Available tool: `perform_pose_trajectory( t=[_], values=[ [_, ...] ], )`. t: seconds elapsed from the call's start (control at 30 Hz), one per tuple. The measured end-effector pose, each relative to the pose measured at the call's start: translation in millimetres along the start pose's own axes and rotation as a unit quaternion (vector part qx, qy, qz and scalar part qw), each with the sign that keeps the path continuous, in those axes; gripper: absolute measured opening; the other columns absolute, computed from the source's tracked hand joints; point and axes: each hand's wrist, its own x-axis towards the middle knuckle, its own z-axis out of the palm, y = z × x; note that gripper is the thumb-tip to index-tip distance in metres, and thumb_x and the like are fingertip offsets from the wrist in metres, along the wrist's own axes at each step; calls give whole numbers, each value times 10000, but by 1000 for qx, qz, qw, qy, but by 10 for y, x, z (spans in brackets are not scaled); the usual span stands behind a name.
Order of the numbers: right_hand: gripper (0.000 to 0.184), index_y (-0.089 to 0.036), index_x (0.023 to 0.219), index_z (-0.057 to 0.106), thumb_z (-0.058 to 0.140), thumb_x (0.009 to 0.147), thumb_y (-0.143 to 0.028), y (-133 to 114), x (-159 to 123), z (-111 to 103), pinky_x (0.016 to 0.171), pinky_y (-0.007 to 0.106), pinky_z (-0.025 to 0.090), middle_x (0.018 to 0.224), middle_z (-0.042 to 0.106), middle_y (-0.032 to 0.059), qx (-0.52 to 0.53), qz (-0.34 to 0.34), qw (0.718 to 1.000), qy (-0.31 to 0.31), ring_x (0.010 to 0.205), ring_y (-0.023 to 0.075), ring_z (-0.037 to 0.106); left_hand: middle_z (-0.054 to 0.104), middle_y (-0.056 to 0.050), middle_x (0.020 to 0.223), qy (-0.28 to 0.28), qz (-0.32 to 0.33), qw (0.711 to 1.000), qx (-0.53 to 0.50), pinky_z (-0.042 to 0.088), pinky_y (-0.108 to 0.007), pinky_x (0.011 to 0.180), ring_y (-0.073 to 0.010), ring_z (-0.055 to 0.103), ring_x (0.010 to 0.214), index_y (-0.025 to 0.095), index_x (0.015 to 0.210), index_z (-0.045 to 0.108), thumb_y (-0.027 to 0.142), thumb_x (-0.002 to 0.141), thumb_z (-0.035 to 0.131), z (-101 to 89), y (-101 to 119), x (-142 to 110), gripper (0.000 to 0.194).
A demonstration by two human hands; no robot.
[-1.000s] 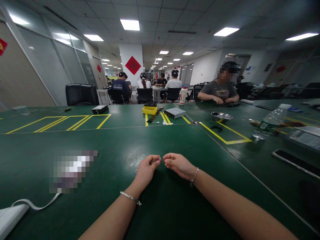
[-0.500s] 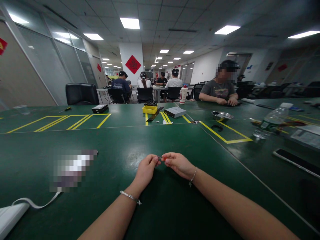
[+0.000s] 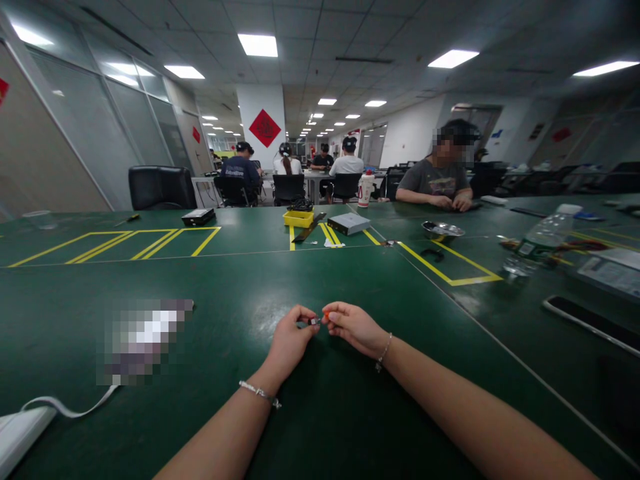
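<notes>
My left hand (image 3: pixel 291 341) is pinching a small dark and silver piece (image 3: pixel 314 321) between thumb and fingers, just above the green table (image 3: pixel 240 280). Facing it from the right, my right hand (image 3: pixel 359 328) grips a small orange piece (image 3: pixel 327 316), mostly covered by the fingertips. The two pieces are very close together. Whether they touch, I cannot tell, and both are too small to name exactly.
A blurred-out item with a white strap (image 3: pixel 75 412) lies on the left. Farther off are a yellow tray (image 3: pixel 299 219), a grey box (image 3: pixel 350 224) and a metal bowl (image 3: pixel 443 230). A plastic bottle (image 3: pixel 543 243) and a phone (image 3: pixel 590 323) occupy the right. A person (image 3: pixel 435 180) sits across the table.
My left fingers have shifted their grip, and more of the dark and silver piece now shows. My right hand holds nearly the same place. The view has shifted slightly.
</notes>
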Motion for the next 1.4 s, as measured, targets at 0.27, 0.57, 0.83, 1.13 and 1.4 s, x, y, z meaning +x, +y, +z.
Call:
perform_pose_trajectory(
  t=[0.27,0.57,0.83,1.13,1.4],
  values=[
    [274,-144,745,613,730,552,-300,28,-1,49,634,261,399,697,604,7,-32,-3,999,40,633,95,523,580,14,737,14,72,995,67,397,-256,623,-135,531,663,204,722,587,192,650,588,44,-66,-29,73],
    [268,-146,715,620,746,520,-279,59,7,61,651,274,404,672,613,6,-26,-19,998,62,629,101,537,568,10,712,32,88,990,104,381,-258,608,-137,512,651,201,712,592,206,658,590,40,-34,-41,55],
    [254,-155,711,669,746,504,-282,133,34,79,698,303,424,716,650,31,-38,-60,994,86,687,137,566,556,16,690,39,67,992,96,381,-258,608,-143,523,665,201,697,597,218,645,604,44,-11,-50,56],
    [349,-178,863,697,725,548,-325,143,-21,145,771,343,419,906,668,79,-25,-41,995,89,826,177,571,572,4,693,70,77,990,97,388,-263,604,-148,525,657,198,688,598,262,684,587,17,19,-60,65],
    [332,-214,916,682,699,599,-310,123,-35,135,803,335,401,1027,638,74,-25,-32,997,62,927,185,544,573,8,684,95,94,986,102,388,-264,616,-146,516,658,199,702,608,282,691,596,14,50,-96,85]
  ],
)
